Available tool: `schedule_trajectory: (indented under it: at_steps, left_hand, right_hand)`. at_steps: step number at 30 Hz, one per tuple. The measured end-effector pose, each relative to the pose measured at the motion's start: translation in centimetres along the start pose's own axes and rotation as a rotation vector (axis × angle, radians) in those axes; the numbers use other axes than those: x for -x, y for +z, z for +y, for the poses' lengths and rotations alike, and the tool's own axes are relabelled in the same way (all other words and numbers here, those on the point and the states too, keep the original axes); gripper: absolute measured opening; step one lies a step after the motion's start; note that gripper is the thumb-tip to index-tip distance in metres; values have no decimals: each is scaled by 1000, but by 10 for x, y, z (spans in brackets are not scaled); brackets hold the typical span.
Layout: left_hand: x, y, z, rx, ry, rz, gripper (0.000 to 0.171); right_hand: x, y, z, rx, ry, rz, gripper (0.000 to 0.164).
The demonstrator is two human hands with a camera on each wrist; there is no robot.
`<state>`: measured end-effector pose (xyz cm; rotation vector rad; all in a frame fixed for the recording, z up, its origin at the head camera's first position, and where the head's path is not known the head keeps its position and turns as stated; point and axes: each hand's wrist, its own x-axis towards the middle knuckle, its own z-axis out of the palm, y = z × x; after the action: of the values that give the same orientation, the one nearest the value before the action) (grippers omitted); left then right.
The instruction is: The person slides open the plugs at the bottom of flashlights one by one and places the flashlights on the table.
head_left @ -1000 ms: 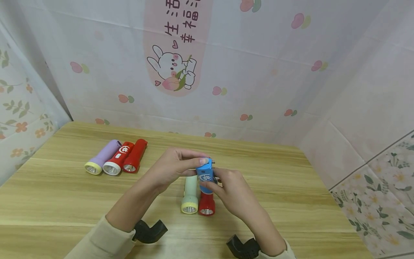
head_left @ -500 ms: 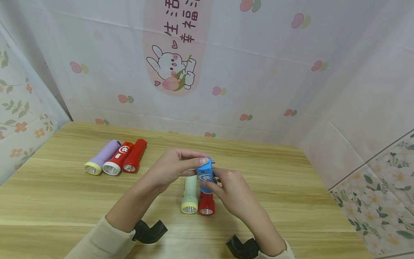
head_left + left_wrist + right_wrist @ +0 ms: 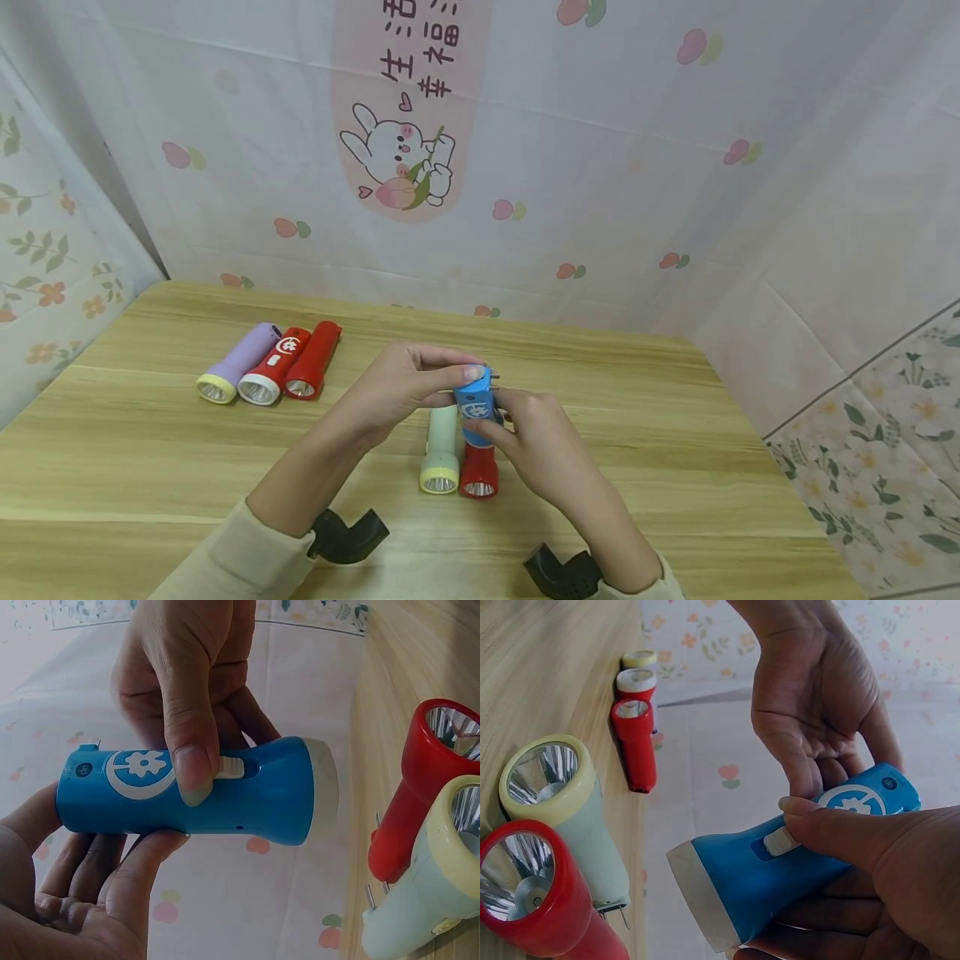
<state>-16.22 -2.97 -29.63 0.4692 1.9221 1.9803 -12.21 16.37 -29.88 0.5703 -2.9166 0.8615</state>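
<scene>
Both hands hold a blue flashlight (image 3: 476,394) with a white head ring and a white emblem, raised over the table. My left hand (image 3: 405,385) pinches its tail end between thumb and fingers. Two metal plug prongs (image 3: 495,377) stick out of that end. My right hand (image 3: 542,437) grips the body, its thumb lying beside the white slide switch (image 3: 231,766). Below, a pale green flashlight (image 3: 441,458) with a yellow rim lies next to a red flashlight (image 3: 479,479), whose rear the blue one hides in the head view. Prongs (image 3: 370,896) show on the green one.
At the left back of the wooden table (image 3: 600,500) lie a purple flashlight (image 3: 243,354), a red flashlight with a white rim (image 3: 277,358) and a plain red flashlight (image 3: 315,358), side by side. A printed curtain (image 3: 585,150) hangs behind the table.
</scene>
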Motion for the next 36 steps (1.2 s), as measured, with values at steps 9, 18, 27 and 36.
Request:
schedule_trajectory:
  at_steps: [9, 18, 27, 36]
  left_hand:
    - [0, 1, -1, 2, -7, 12, 32]
    - [0, 1, -1, 4, -7, 19, 32]
    - [0, 2, -1, 0, -8, 29, 31]
    - [-1, 3, -1, 17, -21, 36, 31]
  right_hand:
    - [0, 0, 0, 9, -3, 5, 13]
    - [0, 0, 0, 9, 2, -1, 14]
    - [0, 1, 0, 10, -6, 3, 15]
    - [0, 1, 0, 25, -15, 19, 15]
